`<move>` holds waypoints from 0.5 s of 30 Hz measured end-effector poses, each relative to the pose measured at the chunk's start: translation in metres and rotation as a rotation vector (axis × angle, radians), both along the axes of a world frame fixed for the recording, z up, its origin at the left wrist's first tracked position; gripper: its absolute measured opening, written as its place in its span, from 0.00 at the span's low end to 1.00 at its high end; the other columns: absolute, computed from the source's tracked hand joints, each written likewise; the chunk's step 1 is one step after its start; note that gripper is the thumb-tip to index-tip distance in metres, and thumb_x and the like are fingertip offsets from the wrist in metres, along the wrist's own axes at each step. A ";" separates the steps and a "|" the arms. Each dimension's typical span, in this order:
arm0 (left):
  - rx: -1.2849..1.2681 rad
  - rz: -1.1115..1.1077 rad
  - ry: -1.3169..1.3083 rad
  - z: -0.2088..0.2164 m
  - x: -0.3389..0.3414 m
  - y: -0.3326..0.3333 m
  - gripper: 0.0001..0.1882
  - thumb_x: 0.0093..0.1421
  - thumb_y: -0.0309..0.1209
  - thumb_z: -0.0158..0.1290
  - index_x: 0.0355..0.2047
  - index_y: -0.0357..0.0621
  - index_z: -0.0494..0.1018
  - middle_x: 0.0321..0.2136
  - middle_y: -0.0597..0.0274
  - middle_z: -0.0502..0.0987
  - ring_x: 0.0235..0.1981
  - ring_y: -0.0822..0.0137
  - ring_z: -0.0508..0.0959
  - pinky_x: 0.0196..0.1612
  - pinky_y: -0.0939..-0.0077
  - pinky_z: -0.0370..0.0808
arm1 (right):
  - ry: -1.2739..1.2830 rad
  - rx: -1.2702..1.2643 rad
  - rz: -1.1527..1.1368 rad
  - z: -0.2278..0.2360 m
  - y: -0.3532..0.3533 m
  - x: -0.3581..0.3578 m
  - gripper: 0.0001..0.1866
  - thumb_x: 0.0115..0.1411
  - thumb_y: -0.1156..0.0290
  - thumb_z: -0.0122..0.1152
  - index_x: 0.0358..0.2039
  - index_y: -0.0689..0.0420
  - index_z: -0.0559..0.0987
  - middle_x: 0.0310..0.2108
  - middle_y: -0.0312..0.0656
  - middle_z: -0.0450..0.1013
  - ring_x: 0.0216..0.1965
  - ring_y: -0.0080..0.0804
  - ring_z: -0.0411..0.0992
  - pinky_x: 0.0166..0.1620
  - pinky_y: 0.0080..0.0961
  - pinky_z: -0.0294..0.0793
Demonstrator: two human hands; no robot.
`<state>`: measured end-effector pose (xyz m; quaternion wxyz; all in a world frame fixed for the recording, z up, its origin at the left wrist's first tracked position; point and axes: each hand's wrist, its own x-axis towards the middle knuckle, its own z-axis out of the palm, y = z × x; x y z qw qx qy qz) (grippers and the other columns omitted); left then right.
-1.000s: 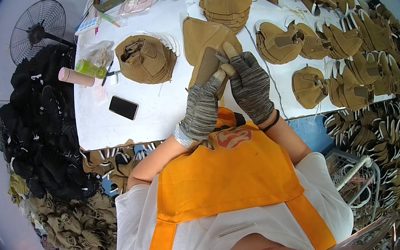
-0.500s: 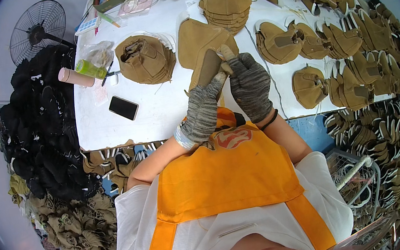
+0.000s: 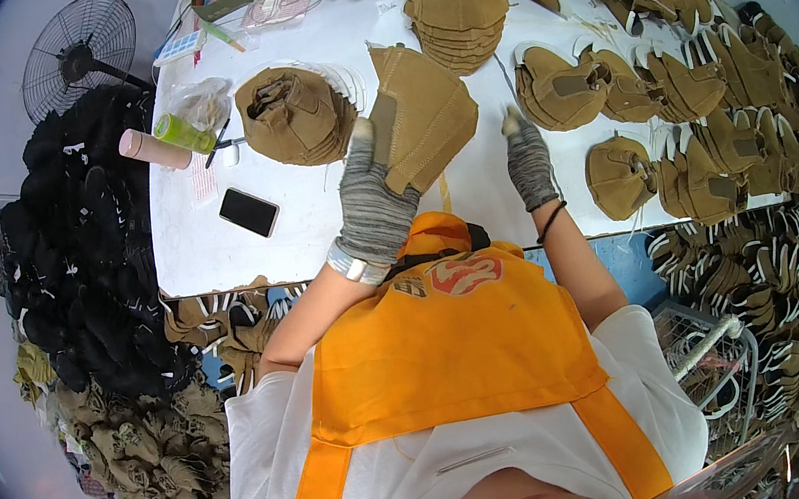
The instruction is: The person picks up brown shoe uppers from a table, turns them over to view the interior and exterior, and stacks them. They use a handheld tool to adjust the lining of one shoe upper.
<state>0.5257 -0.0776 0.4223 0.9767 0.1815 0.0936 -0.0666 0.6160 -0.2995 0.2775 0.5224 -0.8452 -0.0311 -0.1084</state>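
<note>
My left hand [image 3: 375, 202], in a grey knitted glove, grips a brown suede shoe upper [image 3: 430, 114] by its left edge, thumb on top. The upper is raised over the white table, its broad stitched side facing up and a darker patch beside my thumb. To the right and apart from it, my right hand [image 3: 530, 164], gloved alike, is seen edge-on over the table with its fingers stretched forward and no piece visible in it. A stack of brown uppers [image 3: 296, 117] lies left of the held one; another stack [image 3: 458, 20] stands just beyond it.
Rows of brown uppers [image 3: 560, 87] cover the right of the white table [image 3: 308, 241]. A phone [image 3: 248, 212], a pink bottle [image 3: 154, 148] and a green bottle [image 3: 183, 135] lie at the left. Black pieces [image 3: 92, 250] are heaped beside the table; a fan [image 3: 79, 59] stands behind.
My right hand has let go of the upper and moved right. My left hand has turned the upper, its broad side now showing, and shifted slightly left and nearer.
</note>
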 end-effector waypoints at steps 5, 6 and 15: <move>-0.020 0.061 0.090 -0.007 0.002 0.012 0.30 0.66 0.52 0.40 0.60 0.43 0.56 0.56 0.49 0.65 0.58 0.56 0.66 0.59 0.58 0.67 | 0.361 -0.435 0.167 -0.112 -0.018 -0.028 0.23 0.61 0.71 0.51 0.57 0.61 0.67 0.47 0.53 0.70 0.44 0.43 0.71 0.48 0.31 0.70; -0.048 0.043 0.109 -0.005 0.004 0.011 0.30 0.66 0.52 0.40 0.60 0.43 0.56 0.56 0.49 0.65 0.58 0.56 0.66 0.59 0.58 0.67 | 0.306 -0.434 0.190 -0.135 -0.021 -0.030 0.24 0.60 0.73 0.51 0.58 0.59 0.67 0.49 0.52 0.69 0.45 0.44 0.71 0.49 0.32 0.70; 0.505 0.042 -0.125 -0.038 0.002 0.022 0.28 0.68 0.49 0.35 0.60 0.43 0.56 0.59 0.53 0.63 0.59 0.56 0.64 0.63 0.60 0.60 | 0.232 0.061 0.061 -0.054 -0.007 -0.015 0.21 0.62 0.63 0.56 0.52 0.61 0.72 0.48 0.49 0.72 0.49 0.36 0.70 0.54 0.27 0.66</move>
